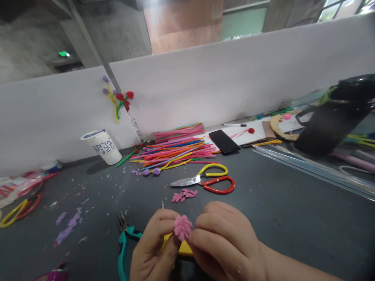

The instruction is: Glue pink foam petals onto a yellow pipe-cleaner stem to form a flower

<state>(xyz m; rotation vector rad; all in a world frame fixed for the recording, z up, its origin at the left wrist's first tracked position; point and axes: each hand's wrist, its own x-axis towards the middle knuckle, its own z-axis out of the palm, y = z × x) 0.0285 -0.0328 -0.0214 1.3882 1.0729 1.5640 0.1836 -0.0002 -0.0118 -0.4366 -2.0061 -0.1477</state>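
Between my two hands is a small pink fuzzy flower [183,227] with layered petals. The thumb and fingers of my left hand [156,242] pinch it from the left. My right hand [228,238] is closed, its fingertips pressed to the flower's right edge; whether a piece lies inside them is hidden. Just beyond the hands lies a pile of cut pink fuzzy pieces [184,195]. Scissors [202,180] with one yellow and one red handle rest behind that pile. Teal-handled pliers [124,238] lie left of my left hand. Something yellow [185,249] shows under the flower, mostly covered.
Colourful pipe cleaners [178,152] are heaped near the white partition [181,89]. A black phone [224,141] lies beside them. A white cup [102,147] stands at left, a dark jug [331,117] at right. Purple scraps [70,226] and more scissors [20,210] lie leftward.
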